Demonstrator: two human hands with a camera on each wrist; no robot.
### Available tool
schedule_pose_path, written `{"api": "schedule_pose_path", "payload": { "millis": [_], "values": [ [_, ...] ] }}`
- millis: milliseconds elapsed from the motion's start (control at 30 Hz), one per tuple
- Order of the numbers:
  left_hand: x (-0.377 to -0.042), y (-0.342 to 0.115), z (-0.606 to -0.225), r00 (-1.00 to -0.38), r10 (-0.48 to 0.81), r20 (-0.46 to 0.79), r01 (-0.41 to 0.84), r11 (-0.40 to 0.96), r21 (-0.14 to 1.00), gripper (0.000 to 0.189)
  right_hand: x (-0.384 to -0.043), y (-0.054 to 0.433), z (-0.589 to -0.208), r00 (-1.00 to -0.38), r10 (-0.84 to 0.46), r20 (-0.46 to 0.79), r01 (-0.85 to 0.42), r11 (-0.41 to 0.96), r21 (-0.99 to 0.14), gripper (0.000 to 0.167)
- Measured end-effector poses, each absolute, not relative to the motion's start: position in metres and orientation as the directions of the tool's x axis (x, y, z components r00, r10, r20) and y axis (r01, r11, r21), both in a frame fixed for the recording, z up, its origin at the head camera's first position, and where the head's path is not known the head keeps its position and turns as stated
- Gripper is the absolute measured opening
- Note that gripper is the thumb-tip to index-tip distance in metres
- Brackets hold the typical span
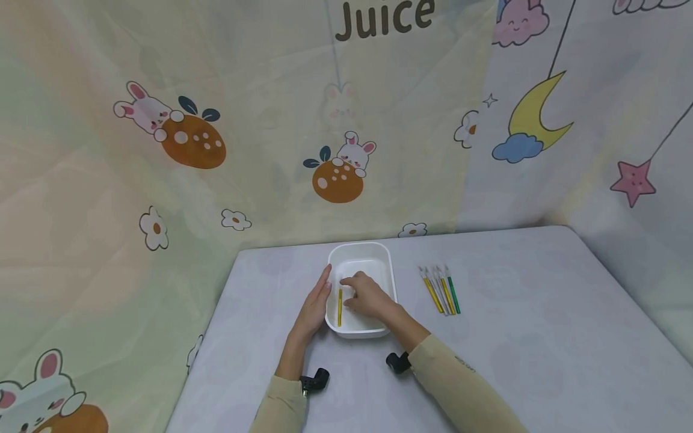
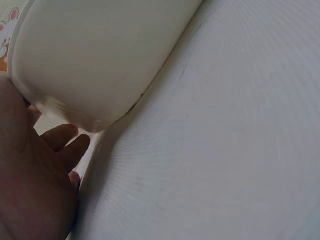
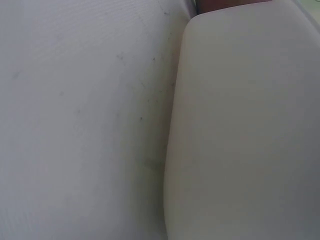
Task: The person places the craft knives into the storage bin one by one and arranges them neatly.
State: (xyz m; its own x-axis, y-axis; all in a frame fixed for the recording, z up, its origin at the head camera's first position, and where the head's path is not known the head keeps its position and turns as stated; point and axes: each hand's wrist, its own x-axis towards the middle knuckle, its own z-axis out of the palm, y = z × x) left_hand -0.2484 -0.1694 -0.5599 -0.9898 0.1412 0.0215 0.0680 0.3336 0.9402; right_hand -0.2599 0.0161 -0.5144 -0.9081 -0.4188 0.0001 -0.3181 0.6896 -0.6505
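Observation:
A white plastic tray (image 1: 361, 332) stands on the table, with a slim yellow pencil (image 1: 340, 308) lying lengthwise along its left inner side. My left hand (image 1: 313, 308) rests against the tray's left outer wall with its fingers extended. In the left wrist view, that hand (image 2: 37, 165) has its fingers loosely bent beside the rounded tray corner (image 2: 95, 65). My right hand (image 1: 368, 296) reaches over the tray from the right, thumb and forefinger spread apart, their tips close to the pencil's upper part. The right wrist view shows mostly the tray's outer wall (image 3: 250, 125); the right fingers are hidden there.
Right of the tray, several slim pencils (image 1: 440, 291) in yellow, silver and green lie side by side on the white-covered table (image 1: 520, 337). A printed cloth backdrop (image 1: 271, 192) rises behind the table edge. Each wrist carries a small black camera (image 1: 315, 380).

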Motion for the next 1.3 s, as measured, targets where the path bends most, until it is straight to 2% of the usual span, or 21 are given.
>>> {"api": "schedule_pose_path", "payload": {
  "millis": [433, 833, 1300],
  "values": [
    [-0.247, -0.169, -0.558, -0.991, 0.130, 0.008, 0.049, 0.314, 0.948, 0.049, -0.258, 0.028, -0.498, -0.925, -0.370, 0.092, -0.350, 0.727, -0.591, 0.059],
    [-0.249, -0.168, -0.558, -0.990, 0.142, 0.013, 0.057, 0.305, 0.951, 0.051, -0.253, 0.050, -0.492, -0.935, -0.271, 0.227, -0.354, 0.716, -0.602, 0.062],
    [-0.250, -0.167, -0.559, -0.990, 0.140, -0.001, 0.041, 0.298, 0.954, 0.051, -0.252, 0.074, -0.492, -0.958, -0.125, 0.257, -0.270, 0.693, -0.669, 0.061]
  ]
}}
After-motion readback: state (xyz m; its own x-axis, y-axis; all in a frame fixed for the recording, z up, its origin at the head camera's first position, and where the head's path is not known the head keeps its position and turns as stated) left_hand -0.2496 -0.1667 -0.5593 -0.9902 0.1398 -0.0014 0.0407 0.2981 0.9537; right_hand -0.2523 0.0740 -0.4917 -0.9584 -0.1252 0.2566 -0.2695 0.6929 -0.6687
